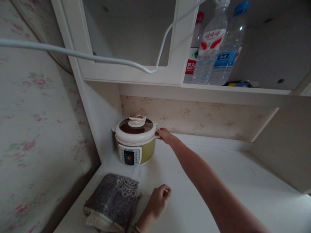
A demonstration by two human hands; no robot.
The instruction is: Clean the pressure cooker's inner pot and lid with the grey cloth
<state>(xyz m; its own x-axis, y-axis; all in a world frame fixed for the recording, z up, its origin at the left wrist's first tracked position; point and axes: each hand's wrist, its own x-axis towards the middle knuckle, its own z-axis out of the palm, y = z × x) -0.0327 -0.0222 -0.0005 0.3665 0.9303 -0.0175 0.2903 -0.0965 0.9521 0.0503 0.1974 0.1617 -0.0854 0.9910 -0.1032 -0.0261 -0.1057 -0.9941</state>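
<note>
An electric pressure cooker [136, 139] with a white rim, a dark brown lid top and a green body stands upright at the back left of the white counter. My right hand [165, 134] reaches out to its right side, fingers wrapped round the side handle. Nearer to me, my left hand [160, 199] is curled in a loose fist just above the counter, with nothing visible in it. Left of that hand lies a folded grey patterned cloth [114, 200] with a pale fringe; the wrist is close beside it.
Above the counter [194, 181] hangs a white cabinet [136, 72], its open shelf holding plastic bottles [209, 51]. A white cable [116, 61] droops across the cabinet front. Flowered wallpaper [31, 129] covers the wall at left, and a side panel [282, 155] closes the right.
</note>
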